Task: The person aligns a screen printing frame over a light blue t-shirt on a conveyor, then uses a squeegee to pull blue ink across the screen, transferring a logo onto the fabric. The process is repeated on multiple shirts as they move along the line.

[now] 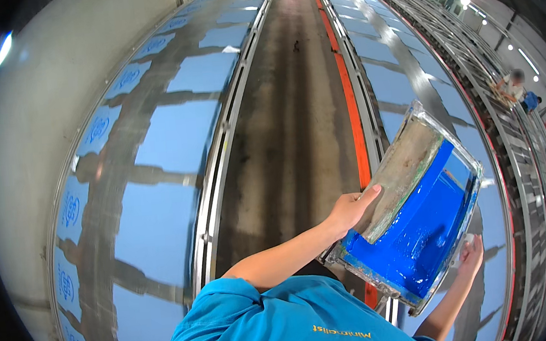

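Observation:
A screen printing frame point(475, 185) with ink-stained edges is tilted over the near part of the right-hand table. Wet blue ink point(410, 249) covers much of its inside, and a worn wooden squeegee point(403, 172) lies along its left part. My left hand point(351, 211) grips the frame's left side, its thumb over the squeegee's edge; the other fingers are hidden underneath. At the opposite side, my right hand point(473, 255) has its fingers curled at the frame's edge. Something whitish shows by those fingers, too small to make out.
Long tables on the left point(92, 251) and right point(420, 73) carry rows of light blue fabric panels point(158, 229). Metal rails point(219, 149) border the aisle floor point(275, 125), with an orange strip point(350, 112) on its right. Metal racks and another person point(511, 88) are at far right.

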### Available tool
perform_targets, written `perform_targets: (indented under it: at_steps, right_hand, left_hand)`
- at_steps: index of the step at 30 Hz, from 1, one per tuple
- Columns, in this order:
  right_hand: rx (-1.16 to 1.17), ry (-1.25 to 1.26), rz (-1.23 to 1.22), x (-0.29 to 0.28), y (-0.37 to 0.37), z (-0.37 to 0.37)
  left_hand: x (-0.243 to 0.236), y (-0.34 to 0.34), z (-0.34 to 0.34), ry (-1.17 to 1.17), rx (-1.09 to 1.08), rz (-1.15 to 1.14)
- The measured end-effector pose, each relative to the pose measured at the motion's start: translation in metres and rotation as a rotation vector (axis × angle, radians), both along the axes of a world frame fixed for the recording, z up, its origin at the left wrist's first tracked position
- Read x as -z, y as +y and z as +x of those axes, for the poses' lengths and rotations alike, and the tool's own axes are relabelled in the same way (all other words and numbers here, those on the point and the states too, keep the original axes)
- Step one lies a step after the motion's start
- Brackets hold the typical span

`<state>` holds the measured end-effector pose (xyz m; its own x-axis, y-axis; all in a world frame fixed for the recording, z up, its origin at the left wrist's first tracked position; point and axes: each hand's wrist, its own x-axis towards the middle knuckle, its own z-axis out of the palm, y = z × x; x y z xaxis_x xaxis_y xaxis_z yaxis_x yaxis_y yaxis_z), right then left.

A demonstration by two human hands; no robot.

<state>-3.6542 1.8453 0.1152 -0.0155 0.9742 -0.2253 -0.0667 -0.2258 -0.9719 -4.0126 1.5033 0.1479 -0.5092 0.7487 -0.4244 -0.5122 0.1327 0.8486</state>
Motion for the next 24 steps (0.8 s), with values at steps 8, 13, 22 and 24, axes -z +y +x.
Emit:
perform_targets:
  at_steps: [8,13,22,24]
  right_hand:
    - [-0.342,-0.055,0.012,-0.030,0.152,-0.375]
    - [-0.423,-0.058,0.064,-0.019,0.215,-0.575]
    - [-0.110,-0.076,-0.008,-0.028,0.321,-0.716]
    - [0.031,-0.069,-0.031,-0.020,0.336,-0.737]
  left_hand:
    - [0.017,0.098,-0.273,0.051,-0.386,0.181]
    - [0.047,0.159,-0.463,0.070,-0.351,0.108]
    - [0.014,0.328,-0.721,-0.091,-0.123,0.176]
    - [0.018,0.365,-0.756,-0.131,-0.106,0.179]
